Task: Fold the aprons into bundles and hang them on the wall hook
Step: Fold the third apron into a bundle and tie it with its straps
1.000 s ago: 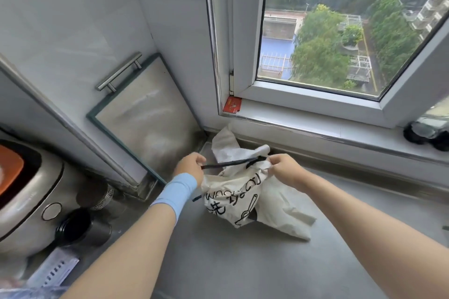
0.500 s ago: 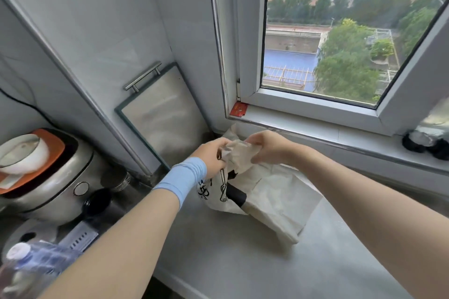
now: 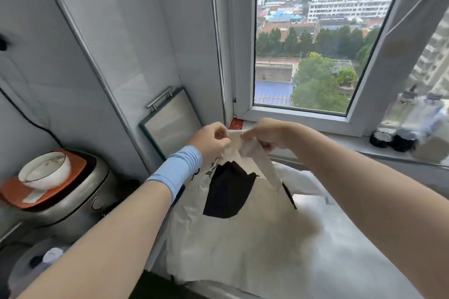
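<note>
A cream apron (image 3: 243, 238) with a black patch and black print hangs unfolded from both hands, its lower part draped over the grey countertop (image 3: 352, 250). My left hand (image 3: 211, 139), with a light blue wristband, pinches the apron's top edge. My right hand (image 3: 266, 133) grips the same top edge right beside it. A black strap trails down the apron's right side. No wall hook shows in this view.
A steel rice cooker (image 3: 73, 196) with an orange mat and white bowl (image 3: 45, 172) stands at the left. A framed panel with a metal handle (image 3: 170, 121) leans in the corner. Dark jars (image 3: 391, 138) sit on the windowsill at right.
Both hands have lifted the apron up from the counter, and it has opened out from a crumpled heap into a hanging sheet. The camera has tilted upward.
</note>
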The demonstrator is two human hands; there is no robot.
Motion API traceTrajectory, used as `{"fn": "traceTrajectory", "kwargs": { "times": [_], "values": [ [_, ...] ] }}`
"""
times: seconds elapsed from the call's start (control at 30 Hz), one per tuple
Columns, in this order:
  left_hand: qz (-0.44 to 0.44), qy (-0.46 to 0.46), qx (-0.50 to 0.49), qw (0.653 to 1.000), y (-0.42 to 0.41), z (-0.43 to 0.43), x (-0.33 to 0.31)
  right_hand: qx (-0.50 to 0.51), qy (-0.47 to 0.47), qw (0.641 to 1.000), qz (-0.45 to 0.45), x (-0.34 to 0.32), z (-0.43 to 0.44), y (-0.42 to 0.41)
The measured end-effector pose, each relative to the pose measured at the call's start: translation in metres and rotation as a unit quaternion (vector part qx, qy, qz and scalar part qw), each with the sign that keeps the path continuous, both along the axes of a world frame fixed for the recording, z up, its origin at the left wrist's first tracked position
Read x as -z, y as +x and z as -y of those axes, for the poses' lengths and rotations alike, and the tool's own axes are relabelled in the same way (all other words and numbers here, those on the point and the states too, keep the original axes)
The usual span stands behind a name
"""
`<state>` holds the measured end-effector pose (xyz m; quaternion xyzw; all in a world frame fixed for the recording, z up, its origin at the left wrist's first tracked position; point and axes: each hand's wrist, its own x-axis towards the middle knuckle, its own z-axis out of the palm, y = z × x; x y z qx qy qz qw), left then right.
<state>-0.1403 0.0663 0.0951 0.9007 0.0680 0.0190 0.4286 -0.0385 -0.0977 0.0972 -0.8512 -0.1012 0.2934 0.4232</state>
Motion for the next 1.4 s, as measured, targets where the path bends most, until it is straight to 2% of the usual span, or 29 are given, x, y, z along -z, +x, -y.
{"fn": "traceTrajectory", "kwargs": {
  "times": [0.07, 0.13, 0.2, 0.33, 0.4, 0.43, 0.5, 0.53, 0.6, 0.67, 0.77, 0.83, 0.93, 0.97, 1.03, 1.07, 1.13, 1.23, 1.27, 1.3, 1.33, 1.4],
  "values": [
    [-0.099, -0.110, 0.063, 0.987, -0.016, 0.009, -0.010, 0.047, 0.030, 0.998, -0.020, -0.008, -0.004, -0.011],
    [-0.148, -0.129, 0.077, 0.977, -0.031, 0.018, -0.015, 0.080, 0.053, 0.995, -0.031, -0.013, -0.008, -0.023],
    [-0.131, -0.127, 0.062, 0.981, -0.039, 0.023, -0.014, 0.102, 0.089, 0.990, -0.043, -0.018, -0.010, -0.040],
    [-0.039, -0.103, 0.006, 0.994, -0.046, 0.024, -0.010, 0.099, 0.145, 0.984, -0.044, -0.024, -0.001, -0.070],
    [-0.045, -0.087, 0.034, 0.995, -0.048, 0.019, -0.013, 0.108, 0.155, 0.982, -0.013, -0.027, 0.007, -0.085],
    [-0.055, -0.057, 0.069, 0.994, -0.049, 0.018, -0.016, 0.124, 0.134, 0.983, 0.025, -0.028, 0.011, -0.093],
    [-0.074, 0.037, 0.145, 0.986, -0.050, 0.018, -0.025, 0.143, 0.042, 0.976, 0.159, -0.029, 0.019, -0.105],
    [-0.074, 0.075, 0.173, 0.979, -0.053, 0.020, -0.031, 0.104, -0.011, 0.968, 0.226, -0.031, 0.023, -0.111],
    [-0.055, 0.123, 0.194, 0.972, -0.056, 0.023, -0.045, -0.025, -0.105, 0.951, 0.290, -0.036, 0.028, -0.118],
    [-0.040, 0.155, 0.180, 0.970, -0.056, 0.025, -0.056, -0.072, -0.158, 0.932, 0.317, -0.035, 0.034, -0.117],
    [-0.013, 0.205, 0.159, 0.966, -0.055, 0.021, -0.068, 0.009, -0.162, 0.913, 0.374, -0.032, 0.039, -0.108],
    [0.004, 0.193, 0.143, 0.971, -0.056, 0.019, -0.076, 0.048, -0.187, 0.897, 0.397, -0.029, 0.042, -0.101],
    [0.024, 0.151, 0.132, 0.979, -0.056, 0.018, -0.083, 0.074, -0.317, 0.862, 0.389, -0.023, 0.051, -0.095],
    [0.024, 0.129, 0.124, 0.983, -0.055, 0.016, -0.084, 0.090, -0.341, 0.858, 0.374, -0.019, 0.055, -0.094],
    [0.006, 0.108, 0.106, 0.989, -0.053, 0.009, -0.086, 0.133, -0.327, 0.875, 0.331, -0.015, 0.063, -0.092],
    [-0.007, 0.133, 0.089, 0.987, -0.053, 0.005, -0.087, 0.139, -0.309, 0.886, 0.317, -0.016, 0.065, -0.092],
    [-0.054, 0.246, 0.048, 0.967, -0.051, 0.000, -0.089, 0.113, -0.285, 0.903, 0.302, -0.023, 0.067, -0.090],
    [-0.177, 0.412, 0.016, 0.894, -0.057, 0.009, -0.092, 0.030, -0.269, 0.912, 0.307, -0.048, 0.063, -0.092],
    [-0.192, 0.451, 0.007, 0.871, -0.055, 0.014, -0.089, -0.002, -0.248, 0.915, 0.317, -0.056, 0.061, -0.093],
    [-0.175, 0.449, 0.004, 0.876, -0.054, 0.021, -0.087, -0.029, -0.225, 0.917, 0.329, -0.063, 0.059, -0.093],
    [-0.139, 0.393, 0.007, 0.909, -0.050, 0.029, -0.085, -0.052, -0.203, 0.914, 0.347, -0.072, 0.057, -0.094],
    [-0.060, 0.210, 0.035, 0.975, -0.048, 0.051, -0.083, -0.067, -0.170, 0.905, 0.385, -0.083, 0.050, -0.097]
  ]
}}
